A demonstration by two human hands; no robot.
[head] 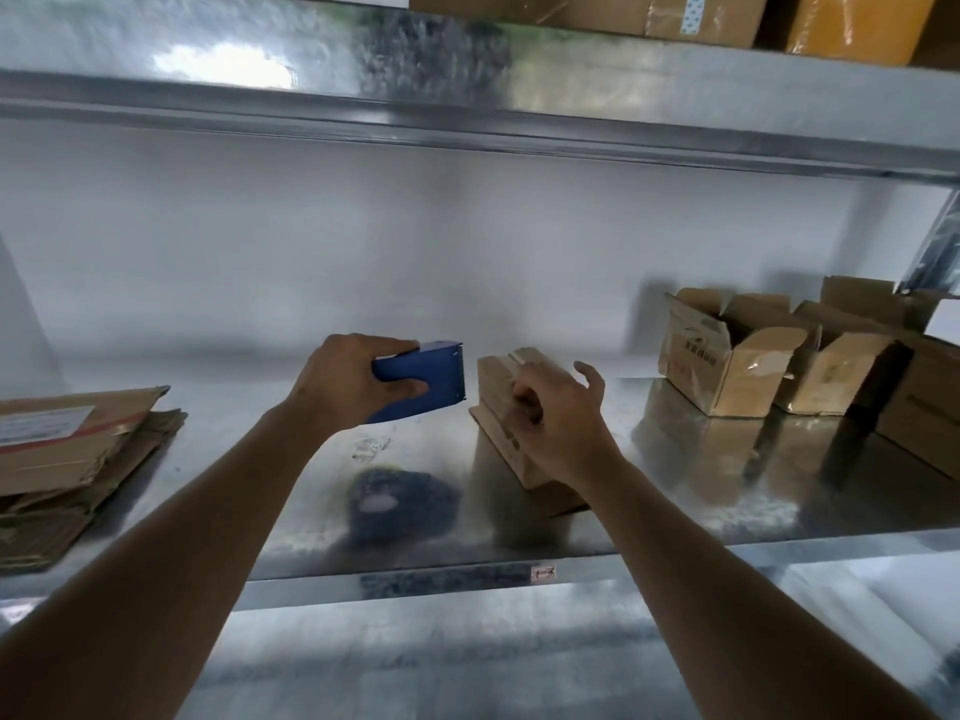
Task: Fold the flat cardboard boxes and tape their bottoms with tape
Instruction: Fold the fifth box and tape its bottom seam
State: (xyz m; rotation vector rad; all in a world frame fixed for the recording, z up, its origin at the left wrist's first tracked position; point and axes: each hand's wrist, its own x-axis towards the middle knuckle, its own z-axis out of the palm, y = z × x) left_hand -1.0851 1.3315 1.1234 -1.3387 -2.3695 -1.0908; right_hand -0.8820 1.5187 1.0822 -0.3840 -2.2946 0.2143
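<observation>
— Where does everything sit from where you stand?

— My left hand grips the tape dispenser above the shelf, near the centre. Just beside it at 3 o'clock stands a small box, with my right hand on its near side.

— And farther out?

— At 9 o'clock, well apart, the flat cardboard stack lies at the shelf's left end. At 2 o'clock the folded boxes stand in a row against the back wall. At 12 o'clock the upper shelf carries more boxes.
</observation>
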